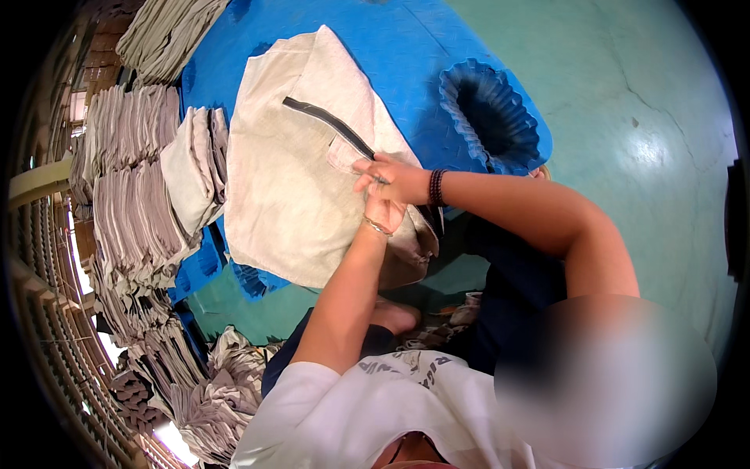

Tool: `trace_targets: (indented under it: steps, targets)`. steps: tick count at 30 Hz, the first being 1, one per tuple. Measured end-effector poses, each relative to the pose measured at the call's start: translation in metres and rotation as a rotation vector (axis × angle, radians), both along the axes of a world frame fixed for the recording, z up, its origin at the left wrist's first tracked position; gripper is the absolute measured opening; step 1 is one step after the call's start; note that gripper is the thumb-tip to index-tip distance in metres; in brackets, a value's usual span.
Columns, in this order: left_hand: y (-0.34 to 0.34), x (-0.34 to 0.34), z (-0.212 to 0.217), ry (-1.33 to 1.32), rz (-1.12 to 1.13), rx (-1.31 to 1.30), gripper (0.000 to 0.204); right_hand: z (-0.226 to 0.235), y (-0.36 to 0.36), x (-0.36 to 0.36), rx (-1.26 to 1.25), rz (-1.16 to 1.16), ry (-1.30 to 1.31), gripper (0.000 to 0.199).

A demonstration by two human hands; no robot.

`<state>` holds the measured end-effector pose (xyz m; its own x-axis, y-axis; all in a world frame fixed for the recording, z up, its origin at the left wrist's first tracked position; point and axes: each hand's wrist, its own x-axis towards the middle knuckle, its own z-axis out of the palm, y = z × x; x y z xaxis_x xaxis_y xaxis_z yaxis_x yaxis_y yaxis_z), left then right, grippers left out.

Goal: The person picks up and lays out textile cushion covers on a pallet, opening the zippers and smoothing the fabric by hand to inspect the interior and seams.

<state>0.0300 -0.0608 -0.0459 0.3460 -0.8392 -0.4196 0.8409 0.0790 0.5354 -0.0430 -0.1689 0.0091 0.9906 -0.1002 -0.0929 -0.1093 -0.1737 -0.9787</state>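
A wide cream cloth piece (281, 180) lies spread in front of me on a blue plastic platform. A narrow black strip (328, 119) runs slantwise across it toward my hands. My right hand (397, 181), with dark beads at the wrist, crosses over my left at the cloth's right part. Its fingers are bent together near the strip's lower end, around something small that I cannot make out. My left hand (384, 211), with a thin bracelet, comes up beneath it against the cloth. The left fingers are mostly hidden behind the right hand.
Tall stacks of folded greyish cloth (137, 195) stand along the left. A folded cream piece (187, 172) leans against them. The blue platform (406, 55) has a ribbed hollow (500, 117) at its right. Loose cloth (234, 367) lies heaped at lower left on the green floor (625, 78).
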Motion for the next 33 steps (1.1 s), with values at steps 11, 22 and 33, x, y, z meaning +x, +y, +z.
trace_targets:
  steps: [11,22,33]
  targets:
    - [-0.003,0.001,0.002,0.007,-0.069,0.037,0.035,-0.002,-0.02,-0.008,0.78,-0.151,0.071,0.028]
    - [-0.004,-0.004,0.004,-0.023,-0.013,0.123,0.04,-0.011,-0.05,-0.02,0.715,-0.31,0.303,0.023]
    - [0.0,0.007,-0.007,0.14,0.014,0.208,0.039,-0.044,-0.016,-0.035,-0.007,-0.218,-0.047,0.025]
